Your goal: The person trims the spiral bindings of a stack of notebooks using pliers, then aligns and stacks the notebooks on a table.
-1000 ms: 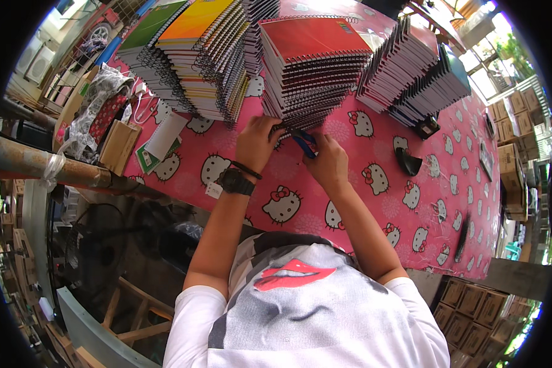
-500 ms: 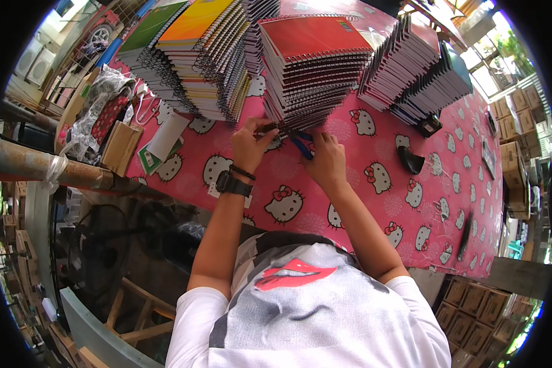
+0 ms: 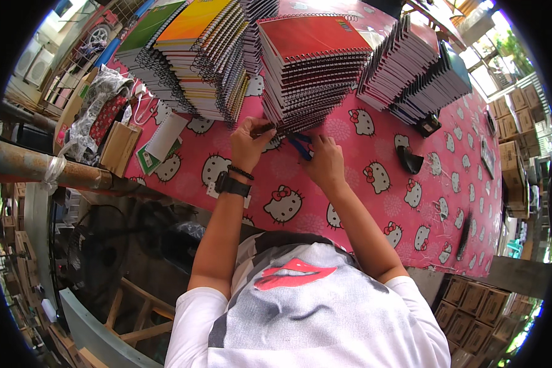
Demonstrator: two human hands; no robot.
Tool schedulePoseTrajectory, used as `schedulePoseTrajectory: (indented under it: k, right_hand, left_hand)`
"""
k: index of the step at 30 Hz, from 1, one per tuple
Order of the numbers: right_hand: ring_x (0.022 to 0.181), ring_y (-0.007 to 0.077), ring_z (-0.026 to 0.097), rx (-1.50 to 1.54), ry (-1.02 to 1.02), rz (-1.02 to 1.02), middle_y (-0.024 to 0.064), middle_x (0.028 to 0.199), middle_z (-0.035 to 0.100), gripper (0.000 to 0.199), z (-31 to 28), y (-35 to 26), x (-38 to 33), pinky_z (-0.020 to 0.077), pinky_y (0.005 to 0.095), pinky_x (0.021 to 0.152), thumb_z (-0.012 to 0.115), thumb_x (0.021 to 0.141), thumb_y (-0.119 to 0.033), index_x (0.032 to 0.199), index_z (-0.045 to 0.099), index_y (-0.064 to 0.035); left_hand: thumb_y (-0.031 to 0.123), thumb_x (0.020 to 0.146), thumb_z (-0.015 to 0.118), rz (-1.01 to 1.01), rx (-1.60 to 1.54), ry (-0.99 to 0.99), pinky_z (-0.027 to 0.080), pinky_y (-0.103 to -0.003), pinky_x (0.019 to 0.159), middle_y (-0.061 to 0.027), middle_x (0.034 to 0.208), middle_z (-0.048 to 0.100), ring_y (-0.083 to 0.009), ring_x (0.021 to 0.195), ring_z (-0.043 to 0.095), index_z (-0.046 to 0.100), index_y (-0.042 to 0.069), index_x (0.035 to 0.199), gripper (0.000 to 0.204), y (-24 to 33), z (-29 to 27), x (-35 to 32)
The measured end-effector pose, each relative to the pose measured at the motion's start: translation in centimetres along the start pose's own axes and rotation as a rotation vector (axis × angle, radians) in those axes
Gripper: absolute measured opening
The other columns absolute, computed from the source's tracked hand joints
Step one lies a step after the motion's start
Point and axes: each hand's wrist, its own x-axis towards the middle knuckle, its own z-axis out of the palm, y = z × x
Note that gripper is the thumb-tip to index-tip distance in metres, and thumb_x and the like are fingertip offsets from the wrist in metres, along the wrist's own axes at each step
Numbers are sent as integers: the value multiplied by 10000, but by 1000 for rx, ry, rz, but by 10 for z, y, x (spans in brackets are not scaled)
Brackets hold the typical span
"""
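A tall stack of red spiral notebooks stands in front of me, its wire bindings facing my way. At the lower left corner of this stack, my left hand is closed, with thumb and fingers pinching the edge of a low spiral notebook. My right hand is closed around the blue handles of pliers. The pliers' jaws point at the bottom notebook's binding, close to my left fingertips. Whether the jaws grip the wire is too small to tell.
Green notebooks and yellow notebooks rise at the left; more notebook stacks stand at the right. A black curved holder lies on the pink tablecloth. A small wooden box sits near the left edge.
Both hands stay at the bottom corner of the red stack with the same holds. The pliers' handles have shifted very slightly.
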Motion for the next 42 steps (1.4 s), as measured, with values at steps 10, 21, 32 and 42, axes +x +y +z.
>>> schedulePoseTrajectory:
  k: [10, 21, 32, 42]
  right_hand:
    - [835, 347, 593, 137, -112, 99, 142, 885, 611, 402, 1, 9, -8, 474, 437, 720, 706, 638, -171, 1001, 577, -56]
    - [869, 346, 593, 93, -253, 169, 141, 930, 610, 433, 0, 0, 0, 474, 440, 717, 700, 641, -152, 1039, 560, -55]
    - [976, 300, 554, -12, -158, 62, 107, 982, 595, 508, 11, 8, -8, 426, 436, 813, 759, 611, -242, 1044, 561, -64]
    - [803, 347, 604, 97, -304, 168, 147, 872, 614, 380, 10, 6, 2, 484, 450, 676, 724, 628, -198, 945, 590, -37]
  left_hand:
    - [58, 736, 701, -337, -541, 41, 496, -255, 646, -51, 880, 642, -129, 744, 605, 584, -1, 979, 277, -15, -8, 7]
    - [77, 698, 723, -60, 225, -128, 498, -289, 671, -67, 810, 667, -137, 730, 620, 636, 5, 906, 236, -2, 1, 3]
    - [99, 751, 694, -287, -70, -111, 452, -216, 461, -36, 809, 642, -78, 634, 572, 597, 27, 994, 272, -17, -3, 1]
    - [62, 747, 670, -249, -49, -102, 467, -217, 513, -34, 827, 632, -79, 720, 583, 582, 25, 1018, 287, -21, -4, -2]
